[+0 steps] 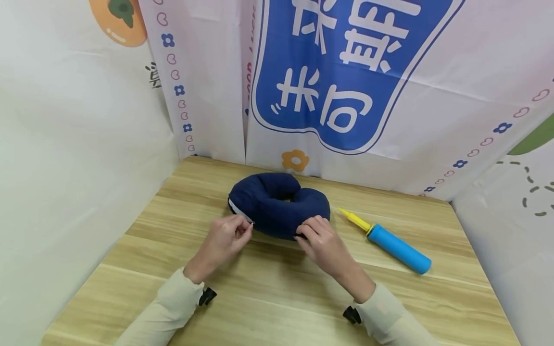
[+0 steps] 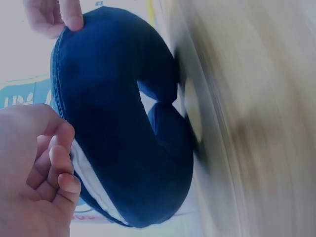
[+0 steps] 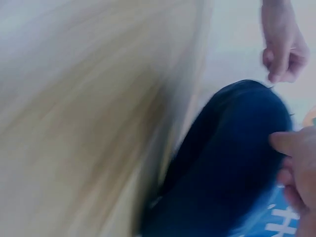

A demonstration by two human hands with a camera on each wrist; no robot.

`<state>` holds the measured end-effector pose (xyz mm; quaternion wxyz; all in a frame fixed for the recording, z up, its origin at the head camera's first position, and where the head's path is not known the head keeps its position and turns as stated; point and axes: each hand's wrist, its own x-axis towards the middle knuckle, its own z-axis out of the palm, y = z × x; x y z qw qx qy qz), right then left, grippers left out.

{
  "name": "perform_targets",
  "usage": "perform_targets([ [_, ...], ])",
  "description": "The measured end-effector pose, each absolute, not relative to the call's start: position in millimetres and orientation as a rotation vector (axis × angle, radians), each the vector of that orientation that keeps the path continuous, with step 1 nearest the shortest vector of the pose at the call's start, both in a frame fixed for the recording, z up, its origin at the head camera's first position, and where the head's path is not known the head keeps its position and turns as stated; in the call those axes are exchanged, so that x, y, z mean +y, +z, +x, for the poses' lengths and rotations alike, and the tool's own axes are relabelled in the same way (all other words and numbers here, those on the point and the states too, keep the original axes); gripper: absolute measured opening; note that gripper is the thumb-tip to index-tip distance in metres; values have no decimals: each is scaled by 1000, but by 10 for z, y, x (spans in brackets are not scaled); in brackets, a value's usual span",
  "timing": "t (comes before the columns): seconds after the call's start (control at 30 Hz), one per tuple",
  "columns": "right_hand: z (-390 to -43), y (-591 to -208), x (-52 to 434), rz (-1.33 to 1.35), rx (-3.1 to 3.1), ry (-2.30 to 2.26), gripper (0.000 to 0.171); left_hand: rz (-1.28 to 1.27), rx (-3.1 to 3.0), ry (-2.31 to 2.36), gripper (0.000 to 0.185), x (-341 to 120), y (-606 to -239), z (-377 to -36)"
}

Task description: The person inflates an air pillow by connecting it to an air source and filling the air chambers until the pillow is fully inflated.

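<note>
- We see a big wooden table point(image 1: 277, 298) with pale stripes in the grain; soft white cloth walls stand on three sides of it; the back wall has a big blue sign point(image 1: 346, 72) with white writing, small flowers and hearts, and an orange fruit picture point(image 1: 119, 21) high on the left.
- We count one dark blue neck pillow point(image 1: 279, 204); it is shaped like a ring with a gap, and it lies flat on the table near the back, in the middle.
- We count one air pump point(image 1: 396, 245) with a blue body and a yellow tip; it lies on the table to the right of the pillow, near it but not touching.
- We count two hands, both in cream sleeves; the left hand point(image 1: 225, 238) is curled, with fingertips pinching something tiny at the pillow's left front edge; we cannot tell what it is.
- The right hand point(image 1: 322, 240) is curled on the pillow's right front edge, fingers gripping the cloth there.
- Only the head view shows the pump and the sign whole; the left wrist view shows a white strip point(image 2: 94, 185) along the pillow's point(image 2: 123, 123) side, like an open seam, close to the left hand point(image 2: 34, 182); the right wrist view is blurry, and shows the pillow point(image 3: 232, 163) as a dark blue lump with fingertips point(image 3: 286, 143) on it.
</note>
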<state>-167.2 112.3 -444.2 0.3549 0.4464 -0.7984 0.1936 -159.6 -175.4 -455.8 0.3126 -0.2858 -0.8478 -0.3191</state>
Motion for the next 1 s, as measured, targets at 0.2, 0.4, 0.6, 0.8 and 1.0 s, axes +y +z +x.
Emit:
perform_targets([
  [0.2,-1644,-4337,927,1148,-2017,384,30,-798,-2212,-886,25,-1685,-4493,-1557],
  [0.4,-1655,-4346,828,1144,-2028,284,17,-832,-2179,-870,26,-1634,-4500,-1519],
  [0.6,-1674,-4367,905,1164,-2003,387,10,-835,-2134,-850,25,-1707,-4548,-1546],
  [0.8,-1701,-4378,1128,1183,-1984,451,14,-703,-2158,-912,27,-1905,-4533,-1581],
  [1.0,-1694,-4407,1239,1183,-1980,453,24,-725,-2161,-958,27,-1968,-4523,-1598],
])
